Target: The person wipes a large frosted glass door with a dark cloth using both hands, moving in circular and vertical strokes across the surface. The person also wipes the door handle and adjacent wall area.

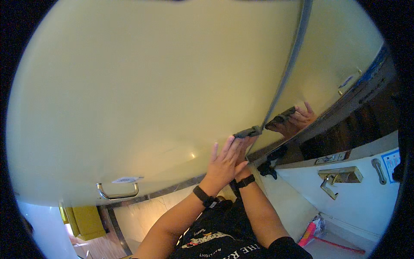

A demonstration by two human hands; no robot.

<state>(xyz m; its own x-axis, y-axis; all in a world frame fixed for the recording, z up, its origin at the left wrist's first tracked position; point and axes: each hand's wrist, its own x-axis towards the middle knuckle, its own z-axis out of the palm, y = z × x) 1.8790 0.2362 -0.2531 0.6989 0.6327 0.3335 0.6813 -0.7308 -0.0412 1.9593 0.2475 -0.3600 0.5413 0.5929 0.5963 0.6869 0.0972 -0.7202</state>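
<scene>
A large glossy cream panel [155, 97] fills the upper left, with a long grey strip [286, 73] along its right side. My left hand [223, 165], its fingers spread, lies against the panel's lower right. Its middle fingertips meet a dark grey item [247, 132], possibly folded cloth, at the foot of the strip. My right hand [248, 147] is mostly hidden behind the left one, close beneath the dark item; its grip does not show. Both wrists bear black bands. The glossy surface right of the strip mirrors the item and fingers.
A curved metal handle [118, 195] and a label are on the panel's lower left. At right stands a white door [352, 204] with a brass lever handle [330, 187]. A pink broom [309, 234] lies on the floor. A yellow-green upholstered piece [85, 221] is at lower left.
</scene>
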